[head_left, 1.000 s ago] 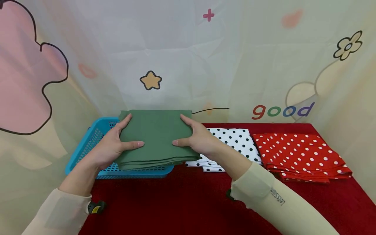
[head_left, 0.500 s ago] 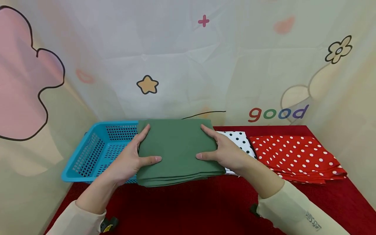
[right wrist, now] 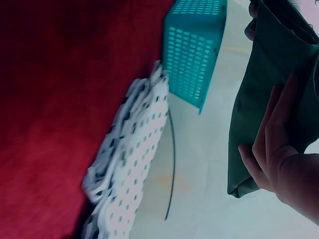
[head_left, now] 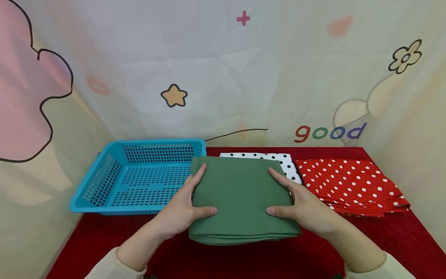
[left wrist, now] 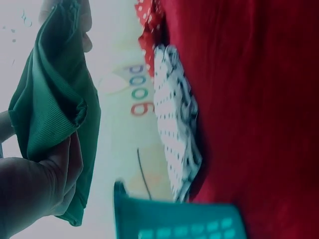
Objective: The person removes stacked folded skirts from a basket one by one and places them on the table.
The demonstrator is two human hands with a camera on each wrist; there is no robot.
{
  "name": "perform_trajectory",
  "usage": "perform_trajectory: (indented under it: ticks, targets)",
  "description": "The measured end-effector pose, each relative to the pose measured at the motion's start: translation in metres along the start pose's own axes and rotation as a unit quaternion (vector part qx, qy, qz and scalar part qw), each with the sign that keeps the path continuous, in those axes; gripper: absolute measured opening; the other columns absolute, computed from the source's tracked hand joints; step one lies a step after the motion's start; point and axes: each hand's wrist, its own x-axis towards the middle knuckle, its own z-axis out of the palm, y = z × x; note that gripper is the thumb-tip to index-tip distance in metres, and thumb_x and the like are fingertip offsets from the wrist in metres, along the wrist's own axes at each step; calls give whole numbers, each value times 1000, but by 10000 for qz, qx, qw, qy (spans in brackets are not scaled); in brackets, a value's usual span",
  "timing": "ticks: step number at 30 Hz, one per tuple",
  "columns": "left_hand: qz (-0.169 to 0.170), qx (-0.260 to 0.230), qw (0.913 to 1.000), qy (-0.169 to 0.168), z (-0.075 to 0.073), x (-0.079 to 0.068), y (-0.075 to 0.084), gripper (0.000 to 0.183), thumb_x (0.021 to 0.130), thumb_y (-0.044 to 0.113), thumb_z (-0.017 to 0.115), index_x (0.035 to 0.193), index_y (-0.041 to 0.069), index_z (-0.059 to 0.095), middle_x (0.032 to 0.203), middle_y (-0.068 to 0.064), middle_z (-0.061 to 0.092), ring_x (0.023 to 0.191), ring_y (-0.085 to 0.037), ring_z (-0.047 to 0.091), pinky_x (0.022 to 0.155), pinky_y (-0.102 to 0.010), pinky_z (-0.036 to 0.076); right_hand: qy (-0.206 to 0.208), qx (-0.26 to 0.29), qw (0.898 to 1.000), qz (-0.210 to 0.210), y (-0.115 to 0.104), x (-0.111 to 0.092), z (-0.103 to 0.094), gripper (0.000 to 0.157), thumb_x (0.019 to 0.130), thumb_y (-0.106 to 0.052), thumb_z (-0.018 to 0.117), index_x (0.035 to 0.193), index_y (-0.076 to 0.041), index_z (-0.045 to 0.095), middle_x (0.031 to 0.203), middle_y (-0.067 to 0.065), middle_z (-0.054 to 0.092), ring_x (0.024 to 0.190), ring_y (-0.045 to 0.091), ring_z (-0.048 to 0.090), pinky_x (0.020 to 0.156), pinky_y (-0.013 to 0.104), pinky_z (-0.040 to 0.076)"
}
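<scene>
A folded green cloth (head_left: 240, 193) hangs in the air over the table, gripped from both sides. My left hand (head_left: 184, 209) holds its left edge, thumb on top and the other fingers reaching under, as the left wrist view shows. On the opposite edge my right hand (head_left: 303, 203) grips it the same way; the right wrist view shows those fingers spread along the underside of the cloth (right wrist: 264, 109). Behind the green cloth, partly covered by it in the head view, lies a folded white cloth with black dots (head_left: 287, 166).
A blue perforated basket (head_left: 115, 209) with nothing in it stands at the left of the red-covered table (head_left: 104, 240). At the right lies a folded red cloth with white dots (head_left: 352, 186). A printed curtain (head_left: 216, 77) hangs along the back edge.
Both hands have carried the green cloth from over the basket rightward and toward me. The basket's inside now shows fully, and the cloth overlaps the white dotted one in view.
</scene>
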Motion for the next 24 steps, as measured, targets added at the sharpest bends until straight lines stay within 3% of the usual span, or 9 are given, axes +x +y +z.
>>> perform_trajectory:
  ticks: [4,8,17,24]
  targets:
    - [-74,27,10000,44,19,-1,-6,109,85,13,84,164,46,15,175,-3,-2,161,-31,1,119,-58,37,-16,-147,9999,78,17,-13,-7,100,90,-26,81,167,-36,16,171,18,14,152,49,23,107,51,54]
    - [-150,91,9998,-2,33,-1,-13,108,84,13,84,163,46,17,175,-6,-1,162,-34,-2,119,-63,34,-49,-100,9997,200,33,-23,-10,101,90,-23,80,167,-35,16,171,19,12,153,51,21,108,51,53]
    - [-328,115,9984,-456,54,4,-33,106,87,10,80,166,38,15,174,-15,-2,155,-43,16,117,-66,35,-89,-131,9983,554,68,-36,-9,102,88,-22,82,168,-28,17,170,21,15,150,51,27,102,42,58]
    - [-431,63,9974,-570,67,2,-51,108,85,9,80,168,29,14,168,-14,18,144,-36,34,114,-60,41,-440,-88,9967,672,88,-38,-7,102,90,-22,80,168,-27,14,171,22,12,153,50,23,110,50,52]
